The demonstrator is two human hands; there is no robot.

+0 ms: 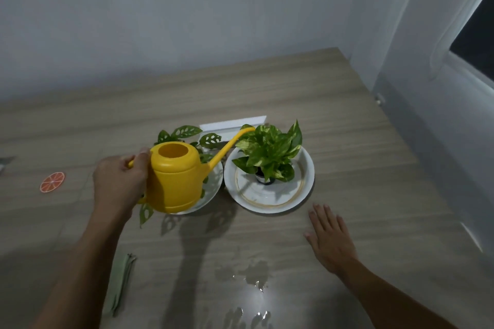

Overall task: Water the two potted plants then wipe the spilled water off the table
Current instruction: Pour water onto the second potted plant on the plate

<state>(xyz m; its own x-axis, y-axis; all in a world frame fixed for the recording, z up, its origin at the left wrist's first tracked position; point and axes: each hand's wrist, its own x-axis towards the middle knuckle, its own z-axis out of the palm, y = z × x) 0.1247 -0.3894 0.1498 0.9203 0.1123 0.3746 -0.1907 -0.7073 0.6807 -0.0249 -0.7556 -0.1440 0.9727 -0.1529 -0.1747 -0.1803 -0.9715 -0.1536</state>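
A yellow watering can [175, 177] hangs above the table [347, 141], gripped by its handle in the left hand [120, 181]. Its spout points to two o'clock, the tip just over the leaves of the variegated pothos [270, 152], which stands in a small dark pot on a white plate [307, 168]. Behind the can, at ten o'clock from the pothos, a holed-leaf plant [187, 132] sits on a second white plate [213, 189]. At six o'clock, spilled water [254, 275] shines. The right hand [331, 240] lies flat and released on the table, fingers spread. A folded green cloth [120, 283] lies at seven o'clock, an orange-slice coaster [52, 181] at nine.
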